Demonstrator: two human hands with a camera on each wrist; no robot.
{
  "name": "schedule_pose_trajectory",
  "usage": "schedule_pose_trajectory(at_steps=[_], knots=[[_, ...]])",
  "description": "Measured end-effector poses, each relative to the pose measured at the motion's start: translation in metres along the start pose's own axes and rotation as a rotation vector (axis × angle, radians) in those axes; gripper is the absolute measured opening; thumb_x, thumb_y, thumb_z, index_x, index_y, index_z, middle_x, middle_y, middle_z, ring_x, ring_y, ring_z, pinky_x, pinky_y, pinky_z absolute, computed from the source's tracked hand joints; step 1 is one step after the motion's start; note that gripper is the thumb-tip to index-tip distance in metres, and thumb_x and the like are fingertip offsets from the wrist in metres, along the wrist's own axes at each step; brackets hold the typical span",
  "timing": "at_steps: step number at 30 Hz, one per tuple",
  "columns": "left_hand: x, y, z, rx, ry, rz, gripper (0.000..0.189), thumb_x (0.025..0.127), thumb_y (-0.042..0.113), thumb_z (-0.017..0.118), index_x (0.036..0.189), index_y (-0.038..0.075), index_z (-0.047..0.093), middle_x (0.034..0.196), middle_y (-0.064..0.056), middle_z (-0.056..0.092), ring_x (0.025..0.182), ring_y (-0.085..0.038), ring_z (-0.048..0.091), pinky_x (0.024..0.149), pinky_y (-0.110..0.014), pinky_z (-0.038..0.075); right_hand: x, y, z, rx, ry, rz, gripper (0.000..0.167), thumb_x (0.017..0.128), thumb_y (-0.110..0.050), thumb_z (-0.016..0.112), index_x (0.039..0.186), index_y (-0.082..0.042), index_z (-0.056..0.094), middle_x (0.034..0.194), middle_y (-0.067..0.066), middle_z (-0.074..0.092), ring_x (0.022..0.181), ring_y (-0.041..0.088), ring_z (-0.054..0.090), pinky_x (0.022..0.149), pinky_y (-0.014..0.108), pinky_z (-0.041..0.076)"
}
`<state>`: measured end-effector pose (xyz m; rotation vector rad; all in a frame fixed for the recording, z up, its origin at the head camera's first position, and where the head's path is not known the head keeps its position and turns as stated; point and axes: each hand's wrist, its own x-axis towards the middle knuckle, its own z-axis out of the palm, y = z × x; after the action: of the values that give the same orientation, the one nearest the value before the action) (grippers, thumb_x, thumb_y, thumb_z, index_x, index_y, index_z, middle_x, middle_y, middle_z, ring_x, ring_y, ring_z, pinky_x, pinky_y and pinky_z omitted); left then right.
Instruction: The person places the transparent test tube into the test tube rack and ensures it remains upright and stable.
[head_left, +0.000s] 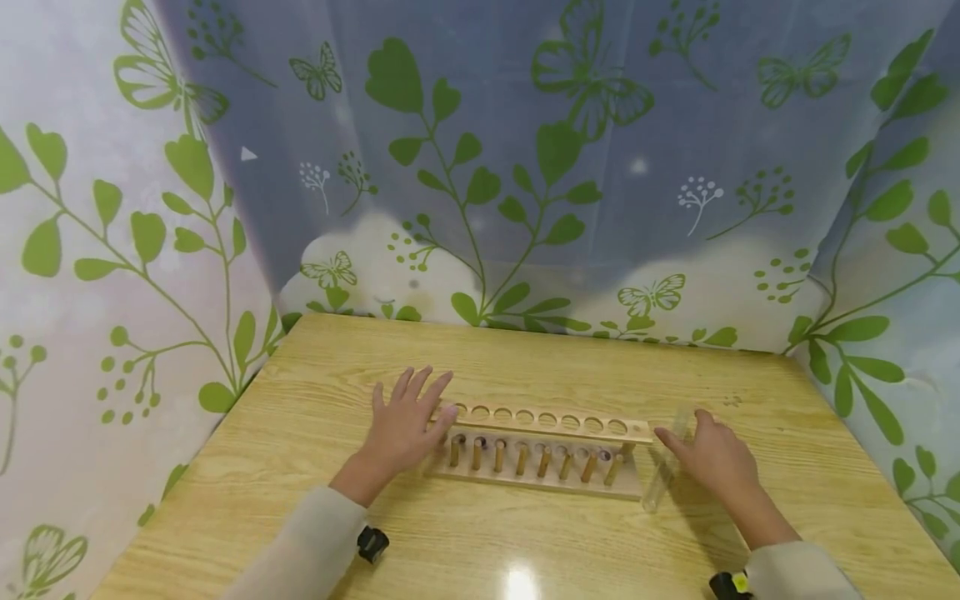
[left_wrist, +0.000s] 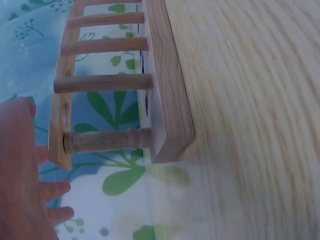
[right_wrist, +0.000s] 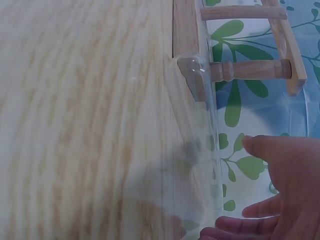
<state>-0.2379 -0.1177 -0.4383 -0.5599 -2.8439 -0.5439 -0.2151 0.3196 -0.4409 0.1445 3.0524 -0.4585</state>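
Observation:
A wooden test tube rack (head_left: 543, 461) stands on the table, with a row of round holes along its top bar and a row of upright pegs behind its lower front edge. At its left end, my left hand (head_left: 405, 429) has its fingers spread. The thumb overlaps the top bar's end; whether it touches is not clear. A clear glass test tube (head_left: 664, 467) lies on the table just off the rack's right end, its rounded end towards me. Over and beside this tube is my right hand (head_left: 716, 458), thumb and fingers apart, nothing gripped. In the right wrist view its fingertips (right_wrist: 225, 225) are near the tube.
The wood-grain table (head_left: 442, 542) runs back to a hanging cloth (head_left: 495, 275) printed with leaves and butterflies, which also covers both sides. Small dark marks (head_left: 732, 400) show on the table at right. Black devices (head_left: 372, 543) sit at both wrists.

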Motion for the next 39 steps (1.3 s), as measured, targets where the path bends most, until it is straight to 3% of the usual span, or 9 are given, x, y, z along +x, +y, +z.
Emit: schedule_pose_trajectory(at_steps=[3,8,13,17,20,28,34,39], knots=[[-0.001,0.003,0.002,-0.007,0.0,0.034,0.058,0.101,0.052,0.038,0.152,0.023,0.036,0.154,-0.014,0.033,0.143,-0.038,0.023,0.11,-0.07,0.008,0.001,0.0,-0.001,0.006,-0.04,0.03,0.106,0.09,-0.073,0.041,0.133,0.023,0.037,0.119,0.042,0.052,0.082,0.047,0.062,0.056,0.047,0.052],[-0.001,0.006,0.006,0.006,0.003,0.066,0.057,0.102,0.05,0.039,0.151,0.021,0.038,0.152,-0.014,0.036,0.142,-0.039,0.026,0.112,-0.067,0.009,0.002,0.0,0.0,0.012,-0.075,0.064,0.106,0.088,-0.076,0.041,0.128,0.023,0.044,0.116,0.041,0.055,0.068,0.033,0.061,0.05,0.037,0.046],[0.001,0.008,0.008,0.0,0.033,0.104,0.056,0.102,0.048,0.042,0.149,0.019,0.041,0.149,-0.015,0.039,0.14,-0.039,0.03,0.112,-0.066,0.012,0.003,0.0,0.001,0.018,-0.073,0.076,0.108,0.086,-0.078,0.04,0.124,0.023,0.046,0.102,0.036,0.06,0.06,0.025,0.055,0.047,0.033,0.041],[0.003,0.01,0.008,0.008,0.03,0.121,0.056,0.102,0.048,0.042,0.149,0.017,0.041,0.149,-0.016,0.039,0.14,-0.037,0.031,0.114,-0.062,0.014,0.004,0.001,0.002,0.034,-0.072,0.079,0.106,0.085,-0.079,0.041,0.116,0.022,0.051,0.083,0.024,0.061,0.055,0.022,0.049,0.045,0.031,0.038],[0.004,0.011,0.008,0.014,0.025,0.135,0.056,0.102,0.047,0.041,0.148,0.016,0.042,0.148,-0.016,0.041,0.14,-0.037,0.032,0.115,-0.059,0.016,0.006,0.001,0.003,0.04,-0.067,0.073,0.099,0.085,-0.077,0.044,0.106,0.019,0.055,0.074,0.015,0.057,0.054,0.02,0.045,0.046,0.03,0.036],[0.006,0.014,0.012,0.016,0.017,0.182,0.052,0.103,0.042,0.042,0.145,0.012,0.045,0.144,-0.017,0.045,0.138,-0.036,0.035,0.115,-0.056,0.02,0.01,0.0,0.008,0.046,-0.075,0.095,0.065,0.09,-0.064,0.052,0.074,-0.002,0.055,0.062,0.006,0.046,0.051,0.015,0.039,0.046,0.028,0.034],[0.007,0.014,0.016,0.05,0.005,0.175,0.053,0.103,0.043,0.041,0.145,0.009,0.045,0.145,-0.016,0.044,0.138,-0.035,0.034,0.116,-0.053,0.02,0.01,-0.002,0.009,0.059,-0.064,0.089,0.067,0.092,-0.063,0.052,0.082,0.003,0.057,0.065,0.009,0.049,0.052,0.017,0.042,0.046,0.029,0.035],[0.007,0.017,0.015,0.089,0.004,0.193,0.054,0.104,0.042,0.04,0.143,0.005,0.047,0.144,-0.015,0.046,0.139,-0.034,0.034,0.116,-0.052,0.02,0.012,-0.001,0.009,0.053,-0.065,0.091,0.076,0.092,-0.062,0.052,0.099,0.014,0.058,0.074,0.014,0.057,0.057,0.021,0.047,0.049,0.032,0.037]])
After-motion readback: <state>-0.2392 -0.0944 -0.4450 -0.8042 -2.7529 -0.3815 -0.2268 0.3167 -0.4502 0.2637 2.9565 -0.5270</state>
